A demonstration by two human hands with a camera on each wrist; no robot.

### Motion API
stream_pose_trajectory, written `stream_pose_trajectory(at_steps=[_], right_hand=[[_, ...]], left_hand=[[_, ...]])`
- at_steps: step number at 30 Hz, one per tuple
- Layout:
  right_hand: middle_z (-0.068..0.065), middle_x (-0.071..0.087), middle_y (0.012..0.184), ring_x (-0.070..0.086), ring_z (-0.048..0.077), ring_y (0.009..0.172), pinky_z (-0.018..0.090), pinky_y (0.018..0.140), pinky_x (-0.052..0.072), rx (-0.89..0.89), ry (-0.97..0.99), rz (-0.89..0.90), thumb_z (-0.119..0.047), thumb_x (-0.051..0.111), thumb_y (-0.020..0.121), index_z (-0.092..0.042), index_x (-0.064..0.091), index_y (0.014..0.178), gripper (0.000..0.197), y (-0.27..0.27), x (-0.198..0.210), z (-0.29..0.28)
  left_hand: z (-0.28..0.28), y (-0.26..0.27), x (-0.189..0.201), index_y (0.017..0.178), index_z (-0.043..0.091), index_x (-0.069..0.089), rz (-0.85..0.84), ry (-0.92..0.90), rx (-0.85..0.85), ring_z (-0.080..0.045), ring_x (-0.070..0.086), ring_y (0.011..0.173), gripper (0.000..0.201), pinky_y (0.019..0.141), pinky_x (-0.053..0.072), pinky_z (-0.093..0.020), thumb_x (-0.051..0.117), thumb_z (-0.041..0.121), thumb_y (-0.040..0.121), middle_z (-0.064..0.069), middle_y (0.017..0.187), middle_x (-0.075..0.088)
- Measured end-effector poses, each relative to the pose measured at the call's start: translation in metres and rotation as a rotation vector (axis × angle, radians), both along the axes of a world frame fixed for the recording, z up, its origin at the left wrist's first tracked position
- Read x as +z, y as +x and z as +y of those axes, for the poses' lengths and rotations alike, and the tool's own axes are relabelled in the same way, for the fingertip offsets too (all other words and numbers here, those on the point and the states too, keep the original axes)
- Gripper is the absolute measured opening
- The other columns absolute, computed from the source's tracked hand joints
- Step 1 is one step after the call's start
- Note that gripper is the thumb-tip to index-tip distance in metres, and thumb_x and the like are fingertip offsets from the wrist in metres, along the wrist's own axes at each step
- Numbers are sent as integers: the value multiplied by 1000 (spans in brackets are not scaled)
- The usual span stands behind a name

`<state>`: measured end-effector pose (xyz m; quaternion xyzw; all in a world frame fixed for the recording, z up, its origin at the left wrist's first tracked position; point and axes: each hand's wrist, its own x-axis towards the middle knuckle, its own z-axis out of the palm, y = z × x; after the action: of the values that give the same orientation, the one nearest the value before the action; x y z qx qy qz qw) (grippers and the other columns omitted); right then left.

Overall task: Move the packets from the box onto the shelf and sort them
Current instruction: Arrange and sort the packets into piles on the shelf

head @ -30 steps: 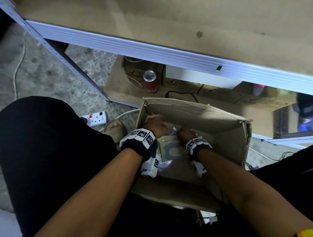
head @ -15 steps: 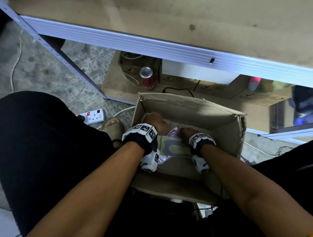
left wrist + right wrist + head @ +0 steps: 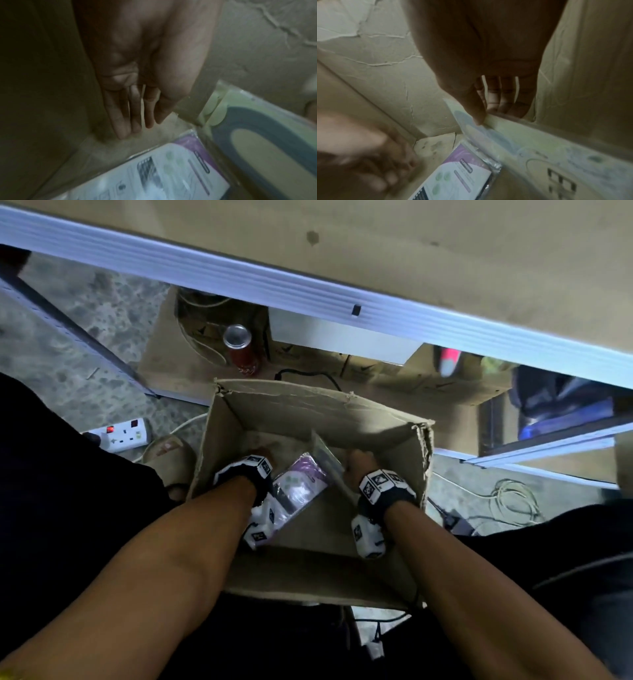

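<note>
The open cardboard box (image 3: 308,412) stands on the floor between my legs, below the wooden shelf (image 3: 411,237). My right hand (image 3: 359,462) pinches the top edge of a pale green packet (image 3: 327,455) between thumb and fingers and holds it tilted up on its edge near the box's right wall. In the right wrist view the right hand (image 3: 491,116) grips that green packet (image 3: 530,146). A purple and white packet (image 3: 298,484) lies flat on the box floor. My left hand (image 3: 137,128) hangs beside it by the left wall, fingers straight and empty.
The shelf's white metal front rail (image 3: 308,285) runs overhead. A red can (image 3: 239,350) and a black cable stand on the low board behind the box. A white power strip (image 3: 123,433) and a sandalled foot (image 3: 168,453) are left of the box; loose cables (image 3: 507,501) lie right.
The green packet lay flat under both hands; now my right hand has swung it up on edge to the right, uncovering the purple packet. My left hand has come off it.
</note>
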<state>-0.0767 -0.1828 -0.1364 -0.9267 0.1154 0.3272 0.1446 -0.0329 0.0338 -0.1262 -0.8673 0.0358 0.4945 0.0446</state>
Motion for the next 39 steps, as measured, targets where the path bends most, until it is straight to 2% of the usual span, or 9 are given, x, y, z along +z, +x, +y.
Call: stream_pose_trajectory(at_steps=[3,5,11,16,22,27,33,36,39], right_hand=[[20,62,127,58,39,120,42,94,50,-54,-9,10,-23,56,90,-10,61,120,33,-6,2,-5],[19,62,126,59,38,117,42,91,51,-56,-19,6,-24,57,88,-12,62,118,33,-8,1,-4],[19,61,126,59,37,118,39,92,49,-59,30,16,-19,56,88,-10,63,116,30,-7,-1,5],[17,64,125,62,35,115,35,89,50,-71,56,38,-15,58,87,-13,64,118,31,-6,1,4],[15,69,111,67,35,104,30,74,47,-85,20,30,-21,60,83,-16,66,103,22,-7,10,-1],[15,69,109,67,35,103,30,74,48,-73,-13,32,-20,61,85,-14,68,99,17,-7,13,2],[20,67,114,66,38,102,34,74,49,-71,-67,9,-20,63,86,-8,66,107,25,-6,24,2],[21,65,117,65,40,105,38,81,53,-70,-76,-2,-17,60,86,-8,63,109,25,-5,30,0],[20,63,121,63,40,109,40,85,53,-66,-88,-4,-18,61,86,-8,62,114,30,-4,38,3]], left_hand=[[-6,-11,-31,149,-2,33,0,-153,86,-36,42,140,64,106,41,-39,61,20,96,-21,155,37],[-9,-17,-44,140,-4,49,0,-210,172,-34,50,133,43,105,43,-34,52,14,100,-22,144,51],[-6,-19,-48,124,7,57,-70,-212,181,-46,58,114,43,93,52,-58,62,32,89,-23,128,57],[-7,-22,-48,112,10,67,-95,-268,106,-36,66,109,30,93,54,-46,67,26,87,-18,119,67],[3,-18,-45,119,10,67,-127,-199,84,-36,64,113,38,93,55,-43,70,26,85,-14,126,65],[5,-15,-40,143,12,42,10,-177,34,-43,47,132,86,100,49,-55,85,17,70,-17,147,43],[8,-21,-46,139,9,48,20,-250,-18,-37,56,125,77,103,47,-46,84,11,71,-16,138,54],[7,-23,-48,125,3,57,-37,-310,33,-33,61,117,36,92,47,-33,65,14,92,-19,130,60],[-2,-21,-34,123,2,55,-121,-367,102,-36,60,113,31,97,49,-40,54,20,98,-21,127,60]])
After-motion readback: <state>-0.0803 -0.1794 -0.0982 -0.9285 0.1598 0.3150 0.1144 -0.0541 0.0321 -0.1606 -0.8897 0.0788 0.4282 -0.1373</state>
